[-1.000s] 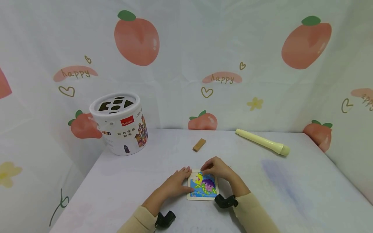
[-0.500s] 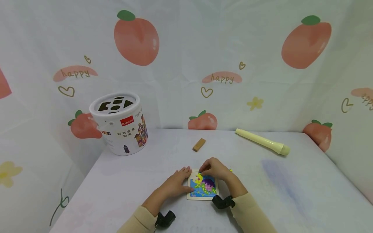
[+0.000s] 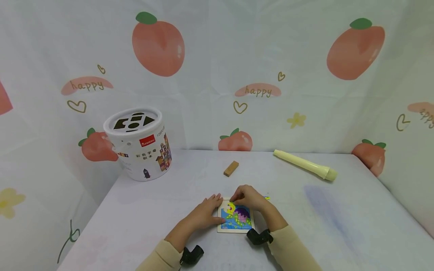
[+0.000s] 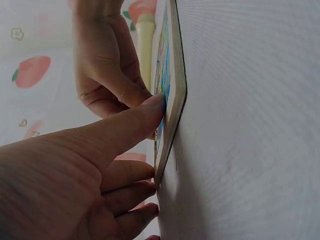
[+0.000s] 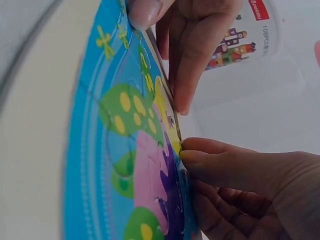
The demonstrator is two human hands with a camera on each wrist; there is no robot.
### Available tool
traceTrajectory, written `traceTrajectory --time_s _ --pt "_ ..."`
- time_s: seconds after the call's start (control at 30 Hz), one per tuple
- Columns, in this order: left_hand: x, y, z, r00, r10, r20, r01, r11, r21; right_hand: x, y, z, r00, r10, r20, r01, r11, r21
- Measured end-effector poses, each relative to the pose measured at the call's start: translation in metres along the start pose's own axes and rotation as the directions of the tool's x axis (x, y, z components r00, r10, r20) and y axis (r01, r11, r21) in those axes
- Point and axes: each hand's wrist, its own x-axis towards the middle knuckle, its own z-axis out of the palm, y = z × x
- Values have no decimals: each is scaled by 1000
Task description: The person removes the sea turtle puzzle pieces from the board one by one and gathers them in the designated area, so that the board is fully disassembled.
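Observation:
A small square jigsaw puzzle (image 3: pixel 235 222) in a pale wooden frame lies on the table, showing a cartoon creature with a purple shell on blue. My left hand (image 3: pixel 202 215) rests at its left side, fingers stretched along the frame and thumb (image 4: pixel 152 107) pressing on the picture's edge. At the puzzle's upper edge, my right hand (image 3: pixel 250 198) has curled fingers, thumb and index finger pinching a puzzle piece by the creature's yellow head; in the right wrist view the thumb (image 5: pixel 200 160) meets the yellow part. The fingertips hide most of that piece.
A bright yellow-green scrap, perhaps another puzzle piece (image 3: pixel 267 197), shows behind my right hand. Beyond lie a wooden block (image 3: pixel 231 168) and a pale yellow microphone-shaped stick (image 3: pixel 305 165). A white bucket (image 3: pixel 139 150) with a shape-hole lid stands at the back left.
My right hand has slid slightly left and toward me along the puzzle's upper edge, uncovering the yellow-green scrap behind it. My left hand has stayed in place.

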Motion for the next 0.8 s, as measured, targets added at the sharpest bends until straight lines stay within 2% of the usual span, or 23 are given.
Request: traceTrajectory --time_s 0.17,0.37,0.57,0.8 --pt "0 2 1 999 36 37 -37 999 20 0 1 1 1000 -8 -4 8 1000 6" --pt "-1 6 0 991 99 87 -108 988 109 -1 2 1 1000 -10 -6 10 1000 8" --pt "-3 10 -1 987 100 129 -123 975 185 -1 3 1 999 -30 -11 30 999 10" --pt "-8 14 -3 985 97 144 -125 972 199 -1 3 3 998 -45 -32 46 999 17"
